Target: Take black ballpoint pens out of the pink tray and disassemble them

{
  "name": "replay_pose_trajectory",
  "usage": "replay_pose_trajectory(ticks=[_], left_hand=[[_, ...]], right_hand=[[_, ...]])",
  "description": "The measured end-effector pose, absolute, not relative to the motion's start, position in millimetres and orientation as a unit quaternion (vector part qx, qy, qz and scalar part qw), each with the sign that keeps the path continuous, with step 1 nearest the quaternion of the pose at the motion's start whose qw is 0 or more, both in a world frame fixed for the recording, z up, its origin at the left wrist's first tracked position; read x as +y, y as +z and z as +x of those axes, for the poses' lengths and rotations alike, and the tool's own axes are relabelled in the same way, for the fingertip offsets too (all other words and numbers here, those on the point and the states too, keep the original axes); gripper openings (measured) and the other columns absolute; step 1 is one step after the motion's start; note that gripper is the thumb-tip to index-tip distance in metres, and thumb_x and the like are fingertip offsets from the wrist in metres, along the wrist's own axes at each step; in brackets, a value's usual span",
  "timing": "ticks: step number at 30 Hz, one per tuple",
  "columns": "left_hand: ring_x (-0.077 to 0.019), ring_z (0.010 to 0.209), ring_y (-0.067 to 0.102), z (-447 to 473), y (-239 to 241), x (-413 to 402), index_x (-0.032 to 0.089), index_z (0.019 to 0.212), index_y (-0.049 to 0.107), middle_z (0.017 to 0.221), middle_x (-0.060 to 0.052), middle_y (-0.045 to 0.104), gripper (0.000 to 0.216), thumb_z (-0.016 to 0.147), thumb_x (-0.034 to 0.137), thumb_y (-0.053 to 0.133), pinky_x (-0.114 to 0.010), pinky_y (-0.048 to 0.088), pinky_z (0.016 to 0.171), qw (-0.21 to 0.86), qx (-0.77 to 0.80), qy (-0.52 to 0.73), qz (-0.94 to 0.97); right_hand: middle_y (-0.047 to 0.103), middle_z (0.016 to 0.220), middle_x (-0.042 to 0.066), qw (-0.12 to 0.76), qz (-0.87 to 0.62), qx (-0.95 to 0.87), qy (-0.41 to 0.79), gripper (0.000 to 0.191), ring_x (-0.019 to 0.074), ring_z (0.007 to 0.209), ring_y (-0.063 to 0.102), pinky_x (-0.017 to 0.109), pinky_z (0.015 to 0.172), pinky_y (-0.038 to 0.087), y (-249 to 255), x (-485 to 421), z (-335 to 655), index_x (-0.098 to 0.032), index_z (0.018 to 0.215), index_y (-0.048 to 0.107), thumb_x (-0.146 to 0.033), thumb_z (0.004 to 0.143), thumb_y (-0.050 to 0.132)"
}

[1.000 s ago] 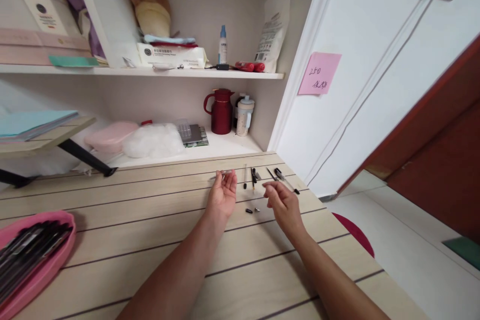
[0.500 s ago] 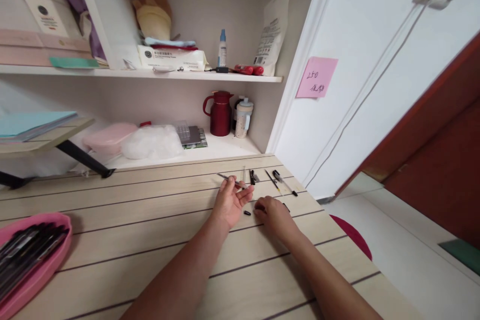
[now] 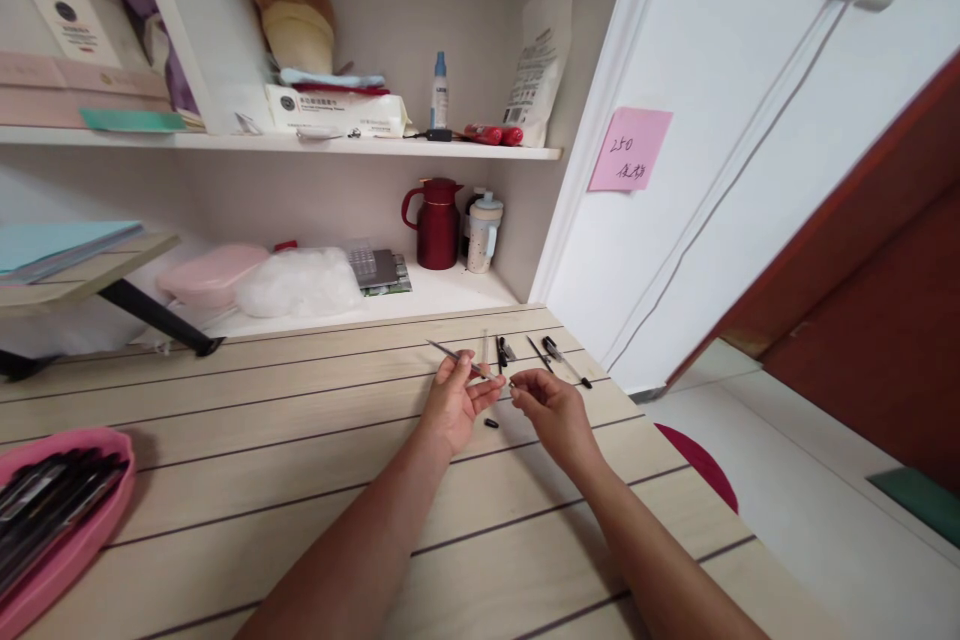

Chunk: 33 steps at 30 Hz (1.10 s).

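Observation:
My left hand pinches a thin pen barrel that points up and to the left over the wooden desk. My right hand is raised close beside it, its fingertips pinched on a tiny pen part at the barrel's right end. A small black cap piece lies on the desk between and below the two hands. More loose pen parts, refills and black pieces, lie just beyond the hands near the desk's far right corner.
A pink tray with several black pens sits at the desk's left edge. Behind the desk, shelves hold a red jug, a cup, a pink box and a plastic bag. A pink note is on the white wall.
My left hand took up the pen barrel from the desk. My right hand dropped to the desk, picked up a small part and rose to the barrel's end.

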State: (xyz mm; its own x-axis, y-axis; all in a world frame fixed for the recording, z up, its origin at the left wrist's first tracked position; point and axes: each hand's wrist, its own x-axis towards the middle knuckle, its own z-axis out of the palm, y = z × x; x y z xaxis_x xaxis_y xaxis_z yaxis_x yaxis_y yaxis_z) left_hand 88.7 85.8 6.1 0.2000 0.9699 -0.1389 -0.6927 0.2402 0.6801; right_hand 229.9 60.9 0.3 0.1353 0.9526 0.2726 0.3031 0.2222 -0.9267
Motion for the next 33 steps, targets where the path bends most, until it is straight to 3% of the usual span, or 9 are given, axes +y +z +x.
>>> replay_pose_trajectory(ticks=[11,16,22,33], left_hand=[[-0.0167,0.062,0.065,89,6,85,0.021,0.092,0.046,0.073,-0.001,0.059,0.030,0.071,0.034,0.062,-0.024,0.050,0.053,0.738,0.320,0.517,0.292],[-0.0157,0.057,0.064,84,11,82,0.020,0.093,0.043,0.071,-0.001,0.057,0.030,0.074,0.038,0.057,-0.023,0.048,0.049,0.760,0.366,0.381,0.379],[-0.0153,0.054,0.062,75,24,76,0.020,0.093,0.045,0.065,0.001,0.054,0.031,0.072,0.039,0.056,-0.027,0.048,0.051,0.773,0.353,0.178,0.496],[-0.0149,0.055,0.060,75,30,75,0.016,0.098,0.052,0.057,0.002,0.052,0.045,0.065,0.044,0.062,-0.029,0.048,0.053,0.734,0.370,0.071,0.566]], right_hand=[[0.058,0.063,0.001,0.533,-0.543,-0.573,0.304,0.021,0.0122,0.055,0.049,0.025,0.051,0.039,1,63,232,-0.017,0.074,0.063,-0.035,0.064,0.063],[0.056,0.056,0.000,0.543,-0.529,-0.516,0.397,0.023,0.0125,0.053,0.051,0.024,0.047,0.038,8,62,234,-0.015,0.078,0.062,-0.035,0.065,0.063],[0.055,0.057,-0.002,0.580,-0.495,-0.413,0.497,0.027,0.0096,0.052,0.051,0.022,0.048,0.038,13,63,240,-0.016,0.076,0.063,-0.029,0.055,0.073],[0.062,0.067,0.002,0.602,-0.440,-0.337,0.574,0.024,0.0095,0.057,0.056,0.019,0.049,0.041,22,65,255,-0.016,0.073,0.062,-0.023,0.054,0.075]])
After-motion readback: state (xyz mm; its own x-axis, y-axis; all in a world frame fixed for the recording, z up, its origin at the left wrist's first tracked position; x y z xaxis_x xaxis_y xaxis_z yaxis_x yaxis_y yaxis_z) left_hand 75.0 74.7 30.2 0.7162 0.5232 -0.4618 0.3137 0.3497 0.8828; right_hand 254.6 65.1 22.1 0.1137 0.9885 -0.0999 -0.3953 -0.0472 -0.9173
